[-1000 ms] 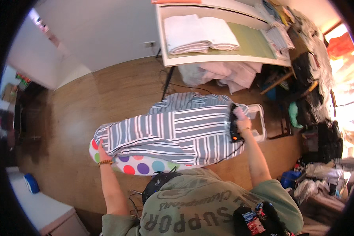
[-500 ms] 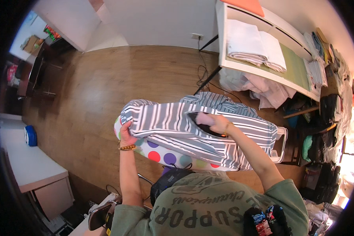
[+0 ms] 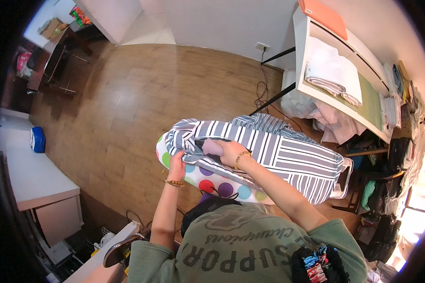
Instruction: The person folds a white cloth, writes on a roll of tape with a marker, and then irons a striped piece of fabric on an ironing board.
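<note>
A grey, white and black striped garment [image 3: 297, 162] lies spread over an ironing board [image 3: 243, 191] with a polka-dot cover. My right hand [image 3: 232, 153] is closed round a clothes iron [image 3: 213, 147], dark with a pinkish-lilac part in front of the fingers. The iron rests on the garment towards the board's left end, its underside hidden. Beside it, my left hand [image 3: 177, 165] pinches the garment's near edge at that left end. More striped cloth [image 3: 264, 123] hangs at the board's far side.
A white shelf table [image 3: 323, 92] with folded white towels [image 3: 333, 70] stands at the far right, bagged cloth [image 3: 335, 120] below it. Cables [image 3: 264, 94] trail on the wooden floor. A white counter [image 3: 42, 184] with a blue pouch [image 3: 38, 139] is at left.
My right hand has slid the iron left along the garment, closer to my left hand. The cloth at the left end is now gathered near my left fingers. The whole view has shifted.
</note>
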Action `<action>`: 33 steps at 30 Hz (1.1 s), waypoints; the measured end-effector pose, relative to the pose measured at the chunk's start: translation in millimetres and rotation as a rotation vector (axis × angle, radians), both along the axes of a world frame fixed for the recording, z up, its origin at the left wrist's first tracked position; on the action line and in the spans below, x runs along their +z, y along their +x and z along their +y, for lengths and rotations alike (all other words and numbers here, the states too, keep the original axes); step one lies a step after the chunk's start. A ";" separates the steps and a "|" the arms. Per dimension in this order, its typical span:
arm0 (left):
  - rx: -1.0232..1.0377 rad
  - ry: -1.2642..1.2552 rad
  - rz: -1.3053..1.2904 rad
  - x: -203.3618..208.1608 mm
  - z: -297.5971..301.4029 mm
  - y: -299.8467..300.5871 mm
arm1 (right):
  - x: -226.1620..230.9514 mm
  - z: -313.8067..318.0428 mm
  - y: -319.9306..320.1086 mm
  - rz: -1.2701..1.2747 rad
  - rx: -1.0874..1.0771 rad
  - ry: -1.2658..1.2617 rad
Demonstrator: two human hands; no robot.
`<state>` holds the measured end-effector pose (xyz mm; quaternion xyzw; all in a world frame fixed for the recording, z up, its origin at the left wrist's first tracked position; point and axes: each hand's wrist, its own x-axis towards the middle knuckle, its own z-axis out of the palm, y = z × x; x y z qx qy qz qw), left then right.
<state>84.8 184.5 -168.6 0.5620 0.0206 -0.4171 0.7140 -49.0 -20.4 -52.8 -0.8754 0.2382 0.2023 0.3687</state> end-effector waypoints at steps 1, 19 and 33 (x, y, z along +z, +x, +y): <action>0.100 -0.026 0.127 1.6 -4.3 -1.2 | -0.1 -2.7 -2.0 -0.005 -0.006 -0.004; 0.231 -0.259 0.390 15.4 1.4 -1.9 | -39.0 -161.7 -239.4 -0.049 -0.146 -0.128; 0.194 -0.178 0.531 25.0 24.9 2.0 | -5.6 28.2 49.9 -0.060 0.218 0.015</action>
